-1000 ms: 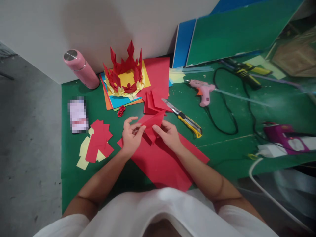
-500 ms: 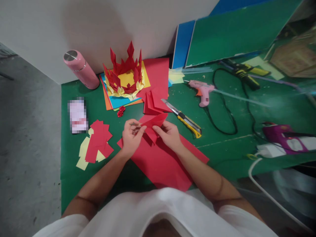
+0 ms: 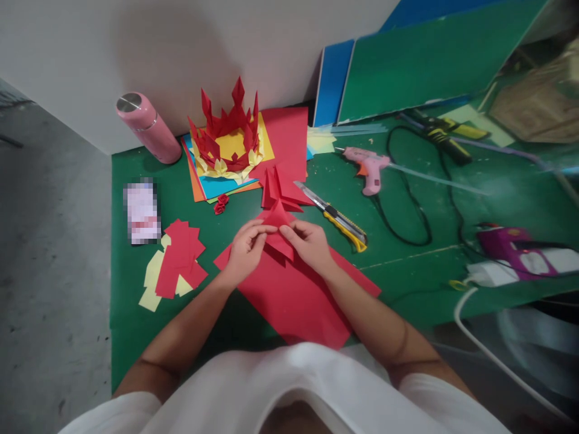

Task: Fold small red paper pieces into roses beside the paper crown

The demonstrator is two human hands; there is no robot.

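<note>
Paper tip (image 3: 277, 212) (red) now farther left

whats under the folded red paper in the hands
A large red sheet lies below the folded red paper, on the green table; what that paper covers is hidden.

Pretty sure it's a craft workshop: scuffed green bench (image 3: 407, 271), grey concrete floor (image 3: 54, 271) at 9 o'clock, glue gun (image 3: 370, 164) at 2, cutter (image 3: 347, 229) at 3, paper crown (image 3: 221, 125) between 10 and 11.

The lone camera (head-worn) looks forward and down at the table (image 3: 398, 265).
</note>
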